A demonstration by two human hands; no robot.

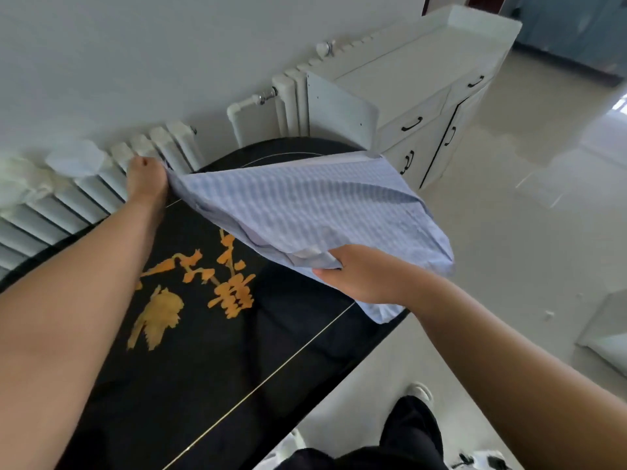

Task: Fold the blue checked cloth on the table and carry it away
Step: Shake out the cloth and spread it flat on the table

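Observation:
The blue checked cloth hangs stretched between both hands above the far right part of the black table. My left hand pinches its far left corner near the radiator. Closer to me, my right hand grips a bunched edge from below. The cloth is doubled over, with its right side drooping past the table's edge and a lower corner touching the table rim.
The table top carries a gold painted design. A white radiator runs along the wall on the left. A white cabinet with black handles stands behind the table. Pale tiled floor lies to the right. My legs and a shoe show below.

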